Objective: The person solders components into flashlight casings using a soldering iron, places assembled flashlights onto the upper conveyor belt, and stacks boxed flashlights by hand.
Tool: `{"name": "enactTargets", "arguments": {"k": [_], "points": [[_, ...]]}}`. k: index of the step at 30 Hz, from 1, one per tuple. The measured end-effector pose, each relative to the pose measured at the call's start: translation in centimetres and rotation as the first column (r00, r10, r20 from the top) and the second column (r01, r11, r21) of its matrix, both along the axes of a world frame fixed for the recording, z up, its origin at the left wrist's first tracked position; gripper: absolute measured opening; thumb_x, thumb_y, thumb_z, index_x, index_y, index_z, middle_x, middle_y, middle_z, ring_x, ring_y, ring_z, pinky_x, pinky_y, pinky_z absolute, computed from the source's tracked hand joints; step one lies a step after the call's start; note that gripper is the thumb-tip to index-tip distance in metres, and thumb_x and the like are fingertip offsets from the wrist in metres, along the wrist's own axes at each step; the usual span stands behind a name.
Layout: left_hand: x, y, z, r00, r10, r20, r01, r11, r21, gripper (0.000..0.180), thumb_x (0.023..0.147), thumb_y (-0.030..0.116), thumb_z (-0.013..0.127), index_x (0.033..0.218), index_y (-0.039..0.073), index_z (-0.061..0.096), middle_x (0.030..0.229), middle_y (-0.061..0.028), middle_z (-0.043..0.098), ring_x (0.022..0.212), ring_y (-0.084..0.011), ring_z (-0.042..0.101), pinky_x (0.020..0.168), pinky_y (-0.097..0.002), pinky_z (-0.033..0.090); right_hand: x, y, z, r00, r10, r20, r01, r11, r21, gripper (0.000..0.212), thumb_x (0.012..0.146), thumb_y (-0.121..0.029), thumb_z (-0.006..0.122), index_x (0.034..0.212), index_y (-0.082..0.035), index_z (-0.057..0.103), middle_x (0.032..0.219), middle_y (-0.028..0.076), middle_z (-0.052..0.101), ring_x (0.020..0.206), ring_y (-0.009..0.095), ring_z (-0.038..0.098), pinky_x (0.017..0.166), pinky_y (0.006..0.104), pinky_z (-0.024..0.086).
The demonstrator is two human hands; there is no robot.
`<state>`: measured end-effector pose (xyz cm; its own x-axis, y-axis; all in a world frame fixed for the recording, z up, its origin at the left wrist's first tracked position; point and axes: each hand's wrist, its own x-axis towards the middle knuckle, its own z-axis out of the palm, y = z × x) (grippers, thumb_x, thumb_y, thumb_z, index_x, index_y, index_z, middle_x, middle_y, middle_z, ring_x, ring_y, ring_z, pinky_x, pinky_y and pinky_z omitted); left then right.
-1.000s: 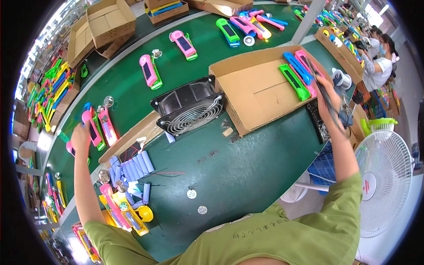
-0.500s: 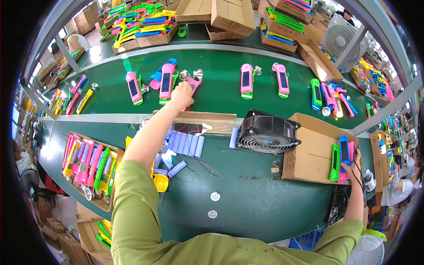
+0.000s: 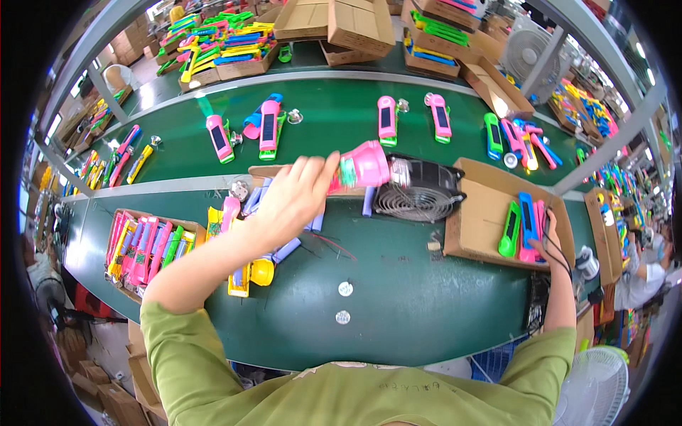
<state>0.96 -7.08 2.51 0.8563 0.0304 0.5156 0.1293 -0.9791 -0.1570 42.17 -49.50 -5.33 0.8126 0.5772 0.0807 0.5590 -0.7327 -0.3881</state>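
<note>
Pinching was done by the left hand [image 3: 302,190], whose thumb and fingers were closed on the narrow end of a pink lamp [image 3: 369,165]. The lamp was held aloft above the far edge of the tabletop [image 3: 398,305], its wide head turned to the right and a bit of green seen near the fingertips; it was slightly blurred. A black fan [image 3: 420,190] with a wire guard was partly overlapped by the lamp's head, though whether the two were touching could not be told.

The right hand [image 3: 553,245] was placed at the right side of an open cardboard box [image 3: 477,231], against the casings in it. Its fingers were partly hidden, so it could not be told whether anything was gripped by them. A green casing [image 3: 509,231], a blue casing [image 3: 528,219] and pink pieces [image 3: 539,221] were lined up side by side there, and a dark cord [image 3: 563,261] was looped by the wrist.

Under and beside the left forearm, purple-blue cylinders [image 3: 288,250], a yellow casing [image 3: 239,281] and a yellow cup [image 3: 262,272] were gathered. Farther left, a second box [image 3: 201,231] was filled with colored lamp parts. Two round stickers [image 3: 345,289] were stuck near the middle. Beyond, pink lamps with dark panels [image 3: 268,129] were spread along a green belt [image 3: 334,106].
</note>
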Motion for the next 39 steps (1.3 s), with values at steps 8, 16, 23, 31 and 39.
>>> {"name": "enactTargets", "arguments": {"k": [8,16,23,31,39], "points": [[-9.7,-12.5,-2.6,0.925,-0.244,-0.291,0.213,0.968,-0.136,0.056,0.071,0.011,0.051,0.124,-0.007,0.042,0.102,-0.0126,0.050,0.090,-0.0226,0.051,0.078,-0.0342,0.042,-0.8,1.8,-0.6,0.959,0.067,-0.277,0.110,0.811,0.575,0.068,0.070,-0.003,0.058,0.132,-0.007,0.030,0.130,0.010,0.038,0.122,0.023,0.035,0.103,0.0315,0.025],[-12.3,-17.6,-9.1,0.876,-0.218,-0.430,0.169,0.974,-0.149,0.053,0.073,0.010,0.053,0.123,-0.005,0.043,0.105,-0.0135,0.048,0.095,-0.0258,0.048,0.080,-0.0348,0.040,-11.9,3.9,6.2,0.848,0.500,-0.178,-0.091,0.468,0.879,0.067,0.080,-0.009,0.058,0.137,-0.004,0.022,0.137,0.009,0.037,0.124,0.017,0.037,0.103,0.0306,0.028],[-12.4,-18.1,-7.8,0.914,-0.276,-0.299,0.031,0.780,-0.625,0.061,0.065,0.025,0.072,0.117,0.001,0.050,0.110,-0.0142,0.047,0.097,-0.0308,0.046,0.082,-0.0392,0.039,-28.6,4.6,2.2,0.851,0.489,0.193,-0.521,0.736,0.434,0.060,0.075,-0.009,0.064,0.128,-0.009,0.037,0.124,0.013,0.048,0.122,0.027,0.040,0.097,0.0364,0.037],[-7.1,-20.6,-10.5,0.977,-0.196,-0.078,0.123,0.829,-0.545,0.020,0.073,0.004,0.061,0.093,0.002,0.060,0.088,-0.0106,0.057,0.081,-0.0260,0.056,0.070,-0.0349,0.046,-29.4,6.0,-3.2,0.756,0.469,0.457,-0.596,0.782,0.182,0.052,0.069,-0.008,0.065,0.118,-0.012,0.046,0.114,0.014,0.053,0.111,0.032,0.048,0.098,0.0512,0.031],[-7.2,-21.4,-11.2,0.978,-0.174,-0.117,0.100,0.877,-0.471,0.018,0.071,0.000,0.060,0.089,0.002,0.059,0.080,-0.0095,0.057,0.068,-0.0248,0.057,0.059,-0.0306,0.047,-33.2,3.9,-6.9,0.738,0.477,0.477,-0.658,0.664,0.355,0.046,0.071,-0.004,0.062,0.115,-0.007,0.046,0.099,0.014,0.060,0.089,0.031,0.060,0.086,0.0445,0.046]]}}
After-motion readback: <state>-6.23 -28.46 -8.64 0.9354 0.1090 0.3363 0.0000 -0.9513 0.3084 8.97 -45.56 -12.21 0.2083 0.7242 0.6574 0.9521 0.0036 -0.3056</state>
